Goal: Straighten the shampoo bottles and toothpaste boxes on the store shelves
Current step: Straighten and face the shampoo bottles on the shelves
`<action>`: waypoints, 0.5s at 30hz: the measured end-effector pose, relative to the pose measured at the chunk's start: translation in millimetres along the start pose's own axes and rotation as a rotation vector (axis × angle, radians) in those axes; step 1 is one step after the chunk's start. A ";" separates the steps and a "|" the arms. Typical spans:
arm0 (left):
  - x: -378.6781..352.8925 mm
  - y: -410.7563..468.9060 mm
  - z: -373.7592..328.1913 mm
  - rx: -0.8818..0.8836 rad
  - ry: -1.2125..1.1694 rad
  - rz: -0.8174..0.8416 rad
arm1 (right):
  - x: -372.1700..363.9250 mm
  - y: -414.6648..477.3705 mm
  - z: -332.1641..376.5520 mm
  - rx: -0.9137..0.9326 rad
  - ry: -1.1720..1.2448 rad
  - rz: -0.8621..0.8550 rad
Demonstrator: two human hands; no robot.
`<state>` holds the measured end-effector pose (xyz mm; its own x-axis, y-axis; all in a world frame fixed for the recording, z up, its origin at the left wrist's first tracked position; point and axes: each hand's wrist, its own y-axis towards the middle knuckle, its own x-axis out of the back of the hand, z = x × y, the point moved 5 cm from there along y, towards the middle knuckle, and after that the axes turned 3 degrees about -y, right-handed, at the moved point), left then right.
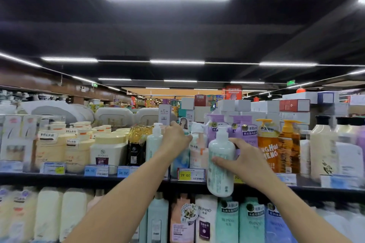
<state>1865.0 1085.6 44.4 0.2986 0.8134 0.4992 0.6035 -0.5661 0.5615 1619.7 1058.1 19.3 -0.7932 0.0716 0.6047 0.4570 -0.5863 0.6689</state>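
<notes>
My right hand grips a pale mint pump bottle, held upright in front of the top shelf's edge, its base hanging below that edge. My left hand reaches over the shelf among the bottles, resting on a bottle there; its fingers are hidden, so what it holds is unclear. A matching mint pump bottle stands just left of that hand. A peach-and-white bottle stands between my two hands.
Cream jars and a white tub fill the shelf's left part. Purple boxes and orange pump bottles stand to the right. The lower shelf holds teal bottles and white ones. Yellow price tags line the edge.
</notes>
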 end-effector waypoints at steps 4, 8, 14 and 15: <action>8.6 -8.7 -1.2 -0.034 -0.033 -0.085 | -0.3 1.0 1.1 0.011 0.054 0.013; 27.7 -21.6 -12.4 -0.117 -0.042 -0.143 | -0.4 5.6 2.8 0.016 0.073 0.024; 70.5 -26.8 -28.0 -0.204 -0.068 -0.221 | -7.9 13.8 9.1 0.030 0.129 -0.002; 77.8 -28.9 -29.6 -0.213 -0.063 -0.225 | -10.3 15.8 12.3 0.043 0.140 -0.006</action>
<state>1848.9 1161.3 86.5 0.2244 0.9245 0.3081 0.4936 -0.3804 0.7820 1640.0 1058.1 29.0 -0.8432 -0.0401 0.5362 0.4664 -0.5506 0.6923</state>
